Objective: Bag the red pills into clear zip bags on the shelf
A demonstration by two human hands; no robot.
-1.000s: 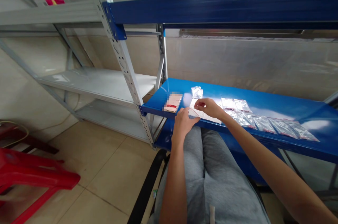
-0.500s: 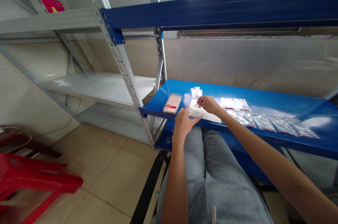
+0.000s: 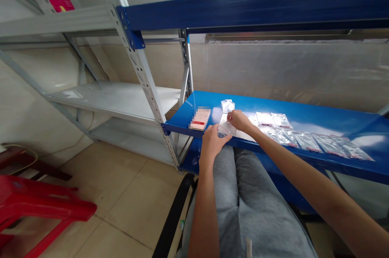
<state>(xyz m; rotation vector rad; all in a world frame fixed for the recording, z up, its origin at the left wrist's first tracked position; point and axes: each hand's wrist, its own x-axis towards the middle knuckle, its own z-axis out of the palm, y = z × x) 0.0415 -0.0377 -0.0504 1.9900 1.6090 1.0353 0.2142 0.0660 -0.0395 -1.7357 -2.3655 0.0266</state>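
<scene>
left hand [image 3: 214, 143]: holds clear bag [image 3: 223, 132] | right hand [image 3: 240, 121]: on white sheet [image 3: 244, 136], probably paper

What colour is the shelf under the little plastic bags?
The long flat metal shelf is bright blue, shown best in the head view.

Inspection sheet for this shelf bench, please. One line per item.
surface: blue steel shelf, worn-free at this view
job's things: small clear bag with red edge; white sheet; row of clear red-marked bags
clutter: blurred pale packet; loose clear bag
hands: left hand grips small clear bag; right hand fingers on white sheet
cables: thin cable on red stool
surroundings: grey metal shelving, tiled floor
</scene>
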